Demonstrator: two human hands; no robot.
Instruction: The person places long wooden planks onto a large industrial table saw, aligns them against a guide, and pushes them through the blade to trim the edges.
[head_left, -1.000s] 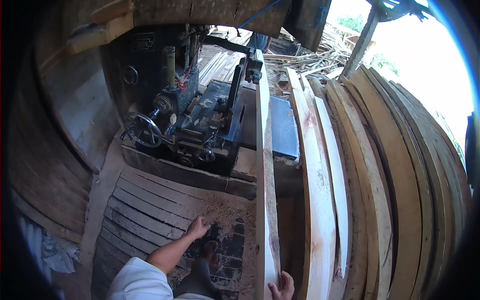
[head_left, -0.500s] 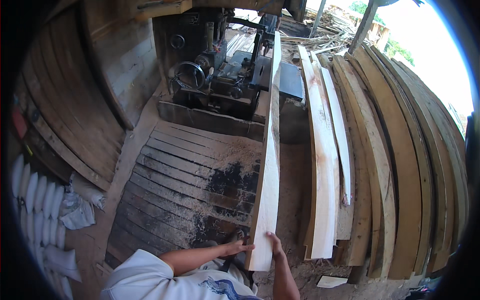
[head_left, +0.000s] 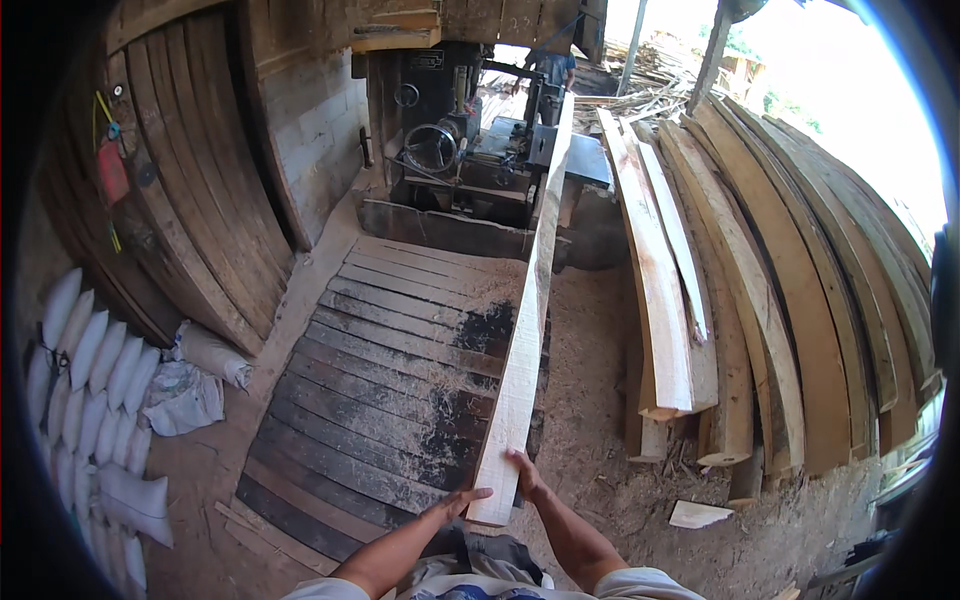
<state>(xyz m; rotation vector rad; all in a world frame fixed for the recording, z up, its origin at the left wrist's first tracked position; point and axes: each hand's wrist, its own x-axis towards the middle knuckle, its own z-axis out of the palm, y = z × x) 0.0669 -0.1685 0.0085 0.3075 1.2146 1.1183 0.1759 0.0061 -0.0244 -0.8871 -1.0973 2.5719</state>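
A long, pale sawn wooden plank (head_left: 512, 405) stretches away from me toward the machine, its near end just in front of my body. My left hand (head_left: 462, 502) grips the left side of that end, thumb on top. On the opposite edge, slightly farther along, my right hand (head_left: 526, 475) is closed with its thumb over the upper face. The fingers under the wood are hidden. At the far end the plank passes beside the dark machine (head_left: 475, 165), which has a handwheel (head_left: 432, 148) and a flat metal table (head_left: 586, 158).
Stacked boards (head_left: 790, 290) line the right side, with a pale offcut (head_left: 699, 514) on the ground nearby. A sawdust-strewn slatted platform (head_left: 390, 340) lies ahead. White sacks (head_left: 90, 360) are piled at left, near leaning planks (head_left: 190, 170). Another person (head_left: 556, 68) stands beyond the machine.
My view has shifted, bringing more ground and the other person into sight. Both hands keep hold of the plank, whose near end now sits slightly farther left in view.
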